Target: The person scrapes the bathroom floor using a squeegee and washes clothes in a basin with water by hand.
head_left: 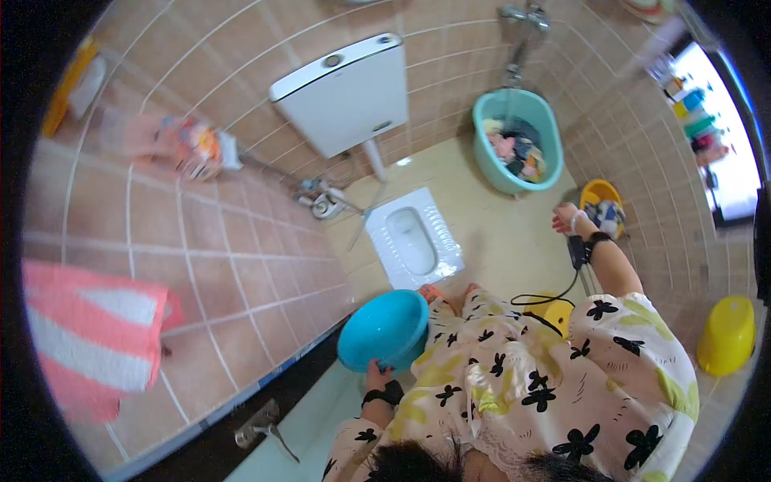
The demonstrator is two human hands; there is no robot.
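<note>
My left hand (377,373) grips the rim of an empty blue basin (384,331), which is tilted beside my left leg. Out to the right, my right hand (565,218) hangs over the floor with its fingers partly curled and nothing visible in them. Next to it stands a small yellow container (601,193) with dark and white cloth in it. Beyond, a large teal tub (487,154) holds clothes in several colours, under a wall tap (526,18).
A squat toilet (413,238) lies in the floor ahead, below a white cistern (345,90). A yellow stool (554,313) is by my legs. A bathtub edge (313,426) and a striped towel (96,341) are at left. A yellow object (727,336) stands at right.
</note>
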